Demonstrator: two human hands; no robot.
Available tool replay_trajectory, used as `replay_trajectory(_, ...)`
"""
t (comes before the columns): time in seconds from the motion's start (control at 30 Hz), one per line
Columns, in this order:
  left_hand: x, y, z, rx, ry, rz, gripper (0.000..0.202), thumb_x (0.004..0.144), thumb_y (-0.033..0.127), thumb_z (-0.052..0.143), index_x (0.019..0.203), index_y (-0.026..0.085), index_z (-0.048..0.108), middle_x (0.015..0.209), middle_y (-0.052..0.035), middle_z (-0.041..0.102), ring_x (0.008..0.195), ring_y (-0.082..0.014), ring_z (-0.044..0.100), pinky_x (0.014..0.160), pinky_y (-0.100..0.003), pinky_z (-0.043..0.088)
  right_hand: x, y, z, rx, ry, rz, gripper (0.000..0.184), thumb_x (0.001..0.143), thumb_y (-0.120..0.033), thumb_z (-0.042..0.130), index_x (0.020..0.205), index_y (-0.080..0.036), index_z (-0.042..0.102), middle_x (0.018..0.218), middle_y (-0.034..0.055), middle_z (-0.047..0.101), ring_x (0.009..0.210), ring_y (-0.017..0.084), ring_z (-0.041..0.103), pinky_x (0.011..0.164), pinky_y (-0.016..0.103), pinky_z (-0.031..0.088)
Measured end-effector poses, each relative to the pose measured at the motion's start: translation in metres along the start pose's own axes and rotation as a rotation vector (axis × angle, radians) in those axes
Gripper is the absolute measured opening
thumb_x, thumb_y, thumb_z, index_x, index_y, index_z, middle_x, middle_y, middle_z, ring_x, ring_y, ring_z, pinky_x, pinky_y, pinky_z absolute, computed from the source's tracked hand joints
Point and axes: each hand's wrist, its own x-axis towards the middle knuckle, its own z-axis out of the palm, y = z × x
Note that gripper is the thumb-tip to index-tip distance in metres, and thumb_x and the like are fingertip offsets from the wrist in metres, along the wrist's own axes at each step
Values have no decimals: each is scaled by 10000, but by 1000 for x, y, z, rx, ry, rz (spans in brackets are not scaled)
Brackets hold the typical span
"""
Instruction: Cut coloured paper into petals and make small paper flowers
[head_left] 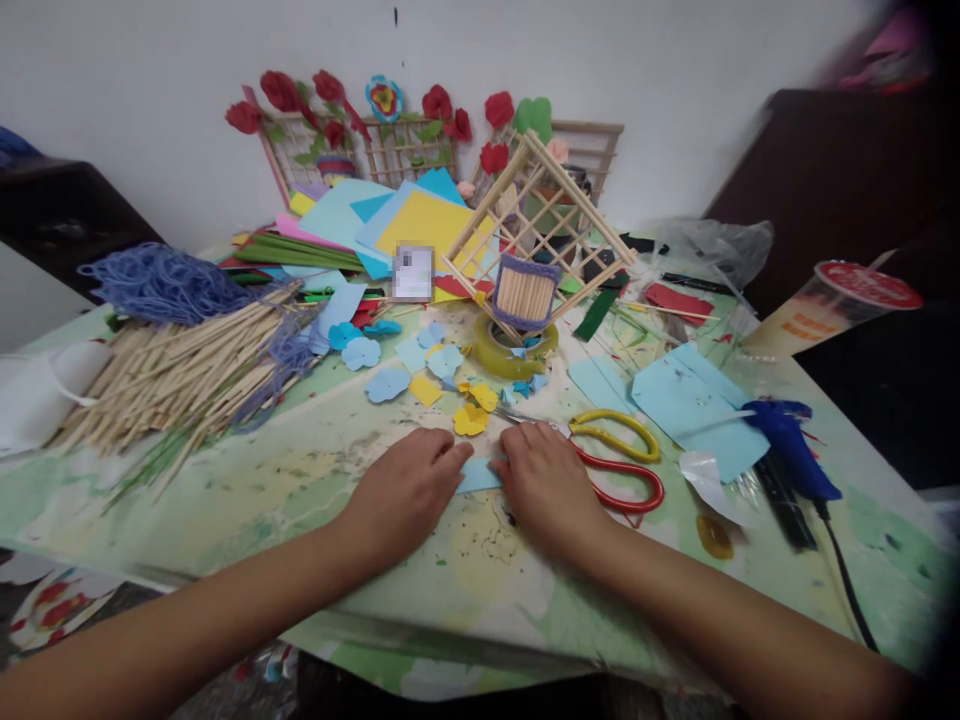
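A small light blue piece of paper [478,477] lies low over the table between my two hands. My left hand [409,490] is closed on its left end, fingers curled. On the opposite end my right hand [551,488] is closed too; its fingertips partly hide the paper. Just beyond are yellow paper flowers [471,419] and light blue paper flowers [388,385]. Scissors with yellow and red handles [619,478] lie right beside my right hand, their blades partly behind it.
At left are wooden sticks [172,375] and blue yarn [161,285]. A stick lattice [536,235] stands by a tape roll [517,350]. Coloured paper sheets [424,222] lie behind. At right are a blue glue gun [799,445], blue paper [694,400] and a tilted drink cup [817,310].
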Motion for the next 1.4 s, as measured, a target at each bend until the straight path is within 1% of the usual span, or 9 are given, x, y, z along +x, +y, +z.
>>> replay_trajectory(0.3, 2, -6, 0, -250, -71, -43, 271, 896, 230, 431, 1131, 140, 530, 1089, -102, 568, 1048, -238, 481, 942, -403, 396, 0, 5, 4, 54, 0, -19, 141, 868, -308, 550, 863, -168, 563, 893, 73, 586, 869, 240, 501, 753, 347, 369)
replay_trajectory(0.63, 9, -7, -5, -369, -122, -73, 234, 874, 197, 455, 1082, 163, 554, 1068, -81, 584, 1019, -226, 495, 921, -390, 392, 4, 9, 2, 242, -32, -26, 57, 860, -214, 544, 840, -179, 586, 842, 54, 626, 868, 212, 525, 737, 310, 351)
replay_trajectory(0.93, 22, -12, -7, -444, -180, -42, 262, 771, 158, 504, 1016, 154, 597, 978, -79, 610, 925, -210, 542, 849, -351, 420, 2, 10, 1, 264, 42, -52, 115, 871, -191, 515, 787, -167, 590, 791, 48, 602, 817, 193, 506, 727, 295, 356)
replay_trajectory(1.03, 31, -10, -12, -570, -222, -96, 241, 784, 252, 519, 984, 160, 619, 912, -59, 640, 812, -184, 570, 747, -300, 440, 2, 15, -3, 141, 146, -123, 120, 869, -148, 494, 810, -157, 598, 799, 68, 595, 821, 207, 484, 733, 317, 348)
replay_trajectory(1.13, 42, -6, -18, -658, -264, -134, 234, 807, 344, 507, 825, 155, 644, 749, -25, 639, 670, -151, 553, 621, -248, 411, 4, 24, -9, 80, 247, -192, 143, 878, -149, 474, 816, -156, 603, 802, 80, 589, 812, 216, 469, 729, 331, 351)
replay_trajectory(1.2, 50, -1, -21, -687, -255, -124, 274, 814, 363, 499, 699, 149, 626, 641, -3, 594, 596, -129, 513, 561, -228, 369, 5, 32, -14, 159, 307, -177, 152, 889, -177, 463, 822, -163, 598, 806, 76, 588, 819, 215, 471, 743, 333, 363)
replay_trajectory(1.27, 58, 4, -22, -755, -190, -131, 311, 812, 378, 506, 629, 145, 601, 585, 10, 553, 553, -112, 477, 531, -218, 338, 6, 39, -19, 328, 400, -69, 135, 884, -255, 492, 901, -161, 587, 854, 79, 586, 855, 217, 479, 778, 342, 382)
replay_trajectory(1.33, 65, 11, -21, -892, -114, -182, 316, 798, 399, 534, 627, 143, 604, 584, 9, 562, 552, -109, 480, 538, -218, 344, 7, 46, -23, 563, 490, 92, 255, 849, -356, 544, 1011, -159, 556, 908, 79, 577, 873, 214, 496, 796, 350, 404)
replay_trajectory(1.4, 71, 19, -18, -1087, -84, -260, 296, 775, 411, 569, 671, 140, 629, 618, -7, 606, 586, -120, 519, 574, -225, 379, 7, 49, -24, 842, 459, 211, 319, 814, -432, 564, 991, -166, 559, 866, 59, 584, 805, 199, 531, 742, 335, 435)
